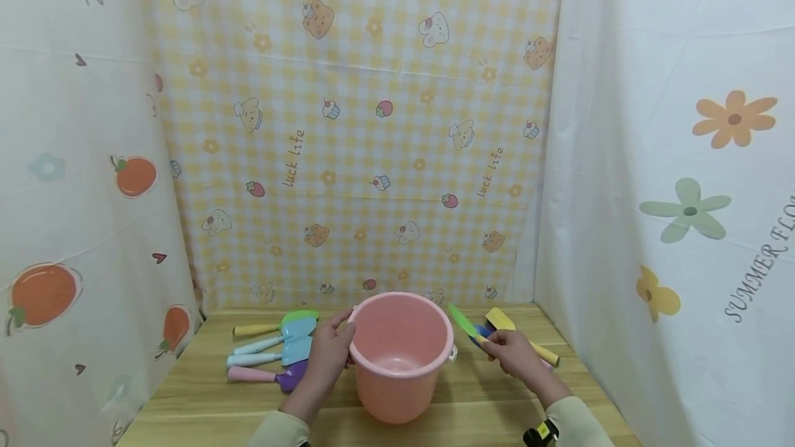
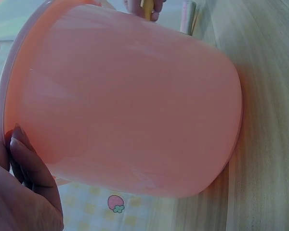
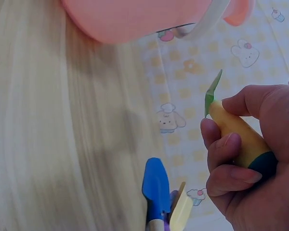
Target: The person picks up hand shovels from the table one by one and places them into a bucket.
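Observation:
A pink plastic bucket (image 1: 396, 395) stands upright on the wooden table. My left hand (image 1: 330, 349) grips its rim at the left side; in the left wrist view, fingers (image 2: 33, 168) curl under the rim against the outer wall. To the right of the bucket, my right hand (image 1: 514, 353) holds a small toy shovel by its yellow handle (image 3: 238, 132). The shovel's green blade (image 1: 462, 320) points up and toward the bucket. Beyond that hand lie a blue shovel (image 3: 156, 185) and a yellow-bladed shovel (image 1: 499, 319), partly covered by the hand in the head view.
Several toy shovels lie left of the bucket: one green (image 1: 299, 319), two light blue, and one purple with a pink handle (image 1: 251, 374). A white bucket handle (image 3: 209, 21) hangs along the bucket's side. Printed curtains (image 1: 373, 143) enclose the wooden table (image 1: 205, 409).

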Motion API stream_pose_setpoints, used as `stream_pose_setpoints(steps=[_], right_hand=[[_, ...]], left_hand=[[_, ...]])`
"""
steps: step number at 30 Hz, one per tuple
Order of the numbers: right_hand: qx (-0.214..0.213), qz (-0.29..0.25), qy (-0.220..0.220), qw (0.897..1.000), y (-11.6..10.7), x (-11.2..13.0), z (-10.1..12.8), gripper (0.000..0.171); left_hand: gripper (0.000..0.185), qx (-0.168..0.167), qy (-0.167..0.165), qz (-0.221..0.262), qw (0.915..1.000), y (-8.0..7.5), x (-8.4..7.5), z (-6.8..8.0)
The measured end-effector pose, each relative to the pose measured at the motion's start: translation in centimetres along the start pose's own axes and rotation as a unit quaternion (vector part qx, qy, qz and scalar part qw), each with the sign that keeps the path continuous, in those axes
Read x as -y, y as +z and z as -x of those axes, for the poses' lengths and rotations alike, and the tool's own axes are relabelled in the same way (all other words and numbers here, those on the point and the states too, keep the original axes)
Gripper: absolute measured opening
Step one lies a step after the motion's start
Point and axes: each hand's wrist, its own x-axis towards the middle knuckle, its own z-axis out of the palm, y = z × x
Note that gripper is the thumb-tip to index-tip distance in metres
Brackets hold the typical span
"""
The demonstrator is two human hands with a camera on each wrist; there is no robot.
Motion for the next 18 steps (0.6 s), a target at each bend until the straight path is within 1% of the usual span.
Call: stream_pose_setpoints(steps=[7, 18], right_hand=[[0.004, 0.005, -0.021, 1.000, -0.3, 1.2, 0.0, 0.024], [-0.007, 0.019, -0.035, 0.999, -0.7, 3.0, -0.5, 0.020]], left_hand=[[0.050, 0.000, 0.002, -0.003, 1.0000, 0.0, -0.1, 0.1], [0.050, 0.000, 0.000, -0.003, 1.0000, 0.0, -0.1, 0.1]])
